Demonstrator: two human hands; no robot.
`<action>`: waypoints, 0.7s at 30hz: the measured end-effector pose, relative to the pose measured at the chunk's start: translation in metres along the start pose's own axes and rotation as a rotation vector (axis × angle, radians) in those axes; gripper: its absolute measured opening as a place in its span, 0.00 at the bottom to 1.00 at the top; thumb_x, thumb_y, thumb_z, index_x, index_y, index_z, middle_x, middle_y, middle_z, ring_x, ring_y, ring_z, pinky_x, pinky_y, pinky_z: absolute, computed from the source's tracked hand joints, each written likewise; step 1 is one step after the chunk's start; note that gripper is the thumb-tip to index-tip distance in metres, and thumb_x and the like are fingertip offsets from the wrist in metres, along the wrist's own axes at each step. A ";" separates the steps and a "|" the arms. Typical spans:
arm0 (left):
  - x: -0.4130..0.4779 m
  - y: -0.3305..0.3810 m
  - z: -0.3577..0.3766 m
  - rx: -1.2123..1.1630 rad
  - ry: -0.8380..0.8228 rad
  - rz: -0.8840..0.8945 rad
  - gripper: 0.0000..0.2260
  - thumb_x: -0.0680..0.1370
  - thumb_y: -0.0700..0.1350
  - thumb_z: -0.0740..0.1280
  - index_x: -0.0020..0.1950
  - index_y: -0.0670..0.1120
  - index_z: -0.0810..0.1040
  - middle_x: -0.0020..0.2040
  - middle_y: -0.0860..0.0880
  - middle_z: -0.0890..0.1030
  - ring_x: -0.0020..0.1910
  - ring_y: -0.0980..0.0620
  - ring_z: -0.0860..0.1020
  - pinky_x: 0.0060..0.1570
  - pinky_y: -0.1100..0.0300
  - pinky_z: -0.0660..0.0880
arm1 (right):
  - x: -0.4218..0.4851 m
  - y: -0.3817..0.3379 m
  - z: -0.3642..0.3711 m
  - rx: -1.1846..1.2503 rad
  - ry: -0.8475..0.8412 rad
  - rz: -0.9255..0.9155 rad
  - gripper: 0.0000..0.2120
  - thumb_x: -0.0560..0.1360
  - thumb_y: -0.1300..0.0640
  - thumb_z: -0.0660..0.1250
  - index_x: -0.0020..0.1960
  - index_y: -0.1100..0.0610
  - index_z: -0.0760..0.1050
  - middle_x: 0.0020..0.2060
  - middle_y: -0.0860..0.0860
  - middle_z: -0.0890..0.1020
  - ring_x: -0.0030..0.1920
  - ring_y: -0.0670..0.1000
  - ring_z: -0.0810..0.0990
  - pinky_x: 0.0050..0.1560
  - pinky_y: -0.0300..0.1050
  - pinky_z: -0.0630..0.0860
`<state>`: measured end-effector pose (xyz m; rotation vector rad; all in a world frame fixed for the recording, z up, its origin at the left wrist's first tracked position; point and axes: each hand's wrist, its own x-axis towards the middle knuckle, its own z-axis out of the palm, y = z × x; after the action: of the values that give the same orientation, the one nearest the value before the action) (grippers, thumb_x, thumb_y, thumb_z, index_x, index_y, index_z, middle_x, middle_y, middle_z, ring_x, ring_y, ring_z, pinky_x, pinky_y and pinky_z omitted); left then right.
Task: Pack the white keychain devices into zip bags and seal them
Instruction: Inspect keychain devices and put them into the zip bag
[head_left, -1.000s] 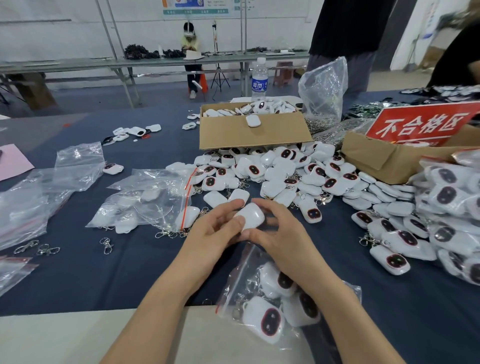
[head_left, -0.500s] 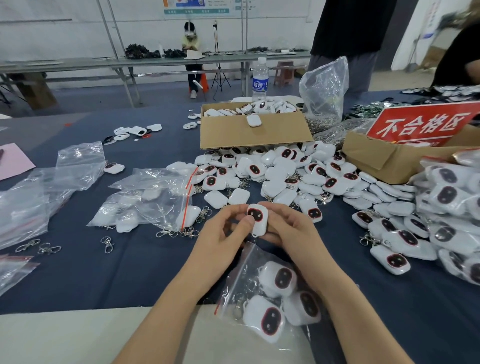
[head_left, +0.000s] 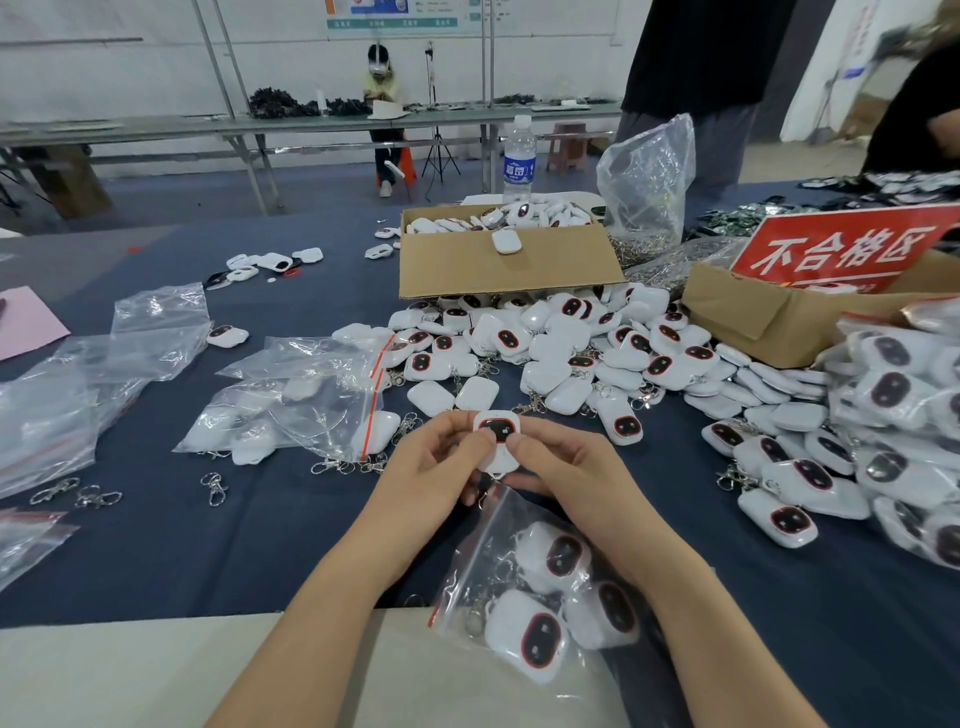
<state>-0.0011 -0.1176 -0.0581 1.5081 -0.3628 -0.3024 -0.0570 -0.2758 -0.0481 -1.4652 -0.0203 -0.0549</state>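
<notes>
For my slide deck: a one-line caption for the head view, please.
Left hand and right hand hold a white keychain device by a part-filled zip bag.

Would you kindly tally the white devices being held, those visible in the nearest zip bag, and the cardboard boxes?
Held white plastic keychain device: 1
Visible white keychain devices inside clear plastic zip bag: 3
Open brown cardboard boxes: 2
Total: 6
</notes>
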 end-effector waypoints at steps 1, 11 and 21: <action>0.000 0.001 0.000 0.005 0.002 0.000 0.07 0.82 0.43 0.67 0.50 0.51 0.84 0.34 0.54 0.77 0.29 0.55 0.72 0.32 0.68 0.72 | 0.000 0.000 0.000 -0.007 0.001 0.000 0.13 0.83 0.59 0.64 0.60 0.48 0.84 0.52 0.53 0.87 0.57 0.54 0.85 0.61 0.46 0.80; 0.000 0.002 0.000 0.034 -0.019 0.018 0.05 0.78 0.49 0.68 0.51 0.55 0.83 0.40 0.55 0.81 0.31 0.53 0.72 0.33 0.65 0.73 | -0.001 0.000 0.001 -0.005 0.041 0.003 0.11 0.82 0.57 0.65 0.59 0.50 0.85 0.51 0.53 0.87 0.55 0.54 0.86 0.57 0.42 0.81; -0.003 0.003 0.003 -0.026 -0.040 0.038 0.08 0.76 0.50 0.70 0.53 0.50 0.83 0.49 0.44 0.84 0.44 0.52 0.81 0.44 0.60 0.80 | 0.002 0.002 0.003 -0.027 0.092 -0.019 0.11 0.83 0.56 0.65 0.53 0.46 0.86 0.47 0.52 0.88 0.50 0.51 0.87 0.50 0.38 0.82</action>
<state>-0.0051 -0.1187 -0.0552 1.4692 -0.4175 -0.3062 -0.0550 -0.2728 -0.0500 -1.4880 0.0419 -0.1384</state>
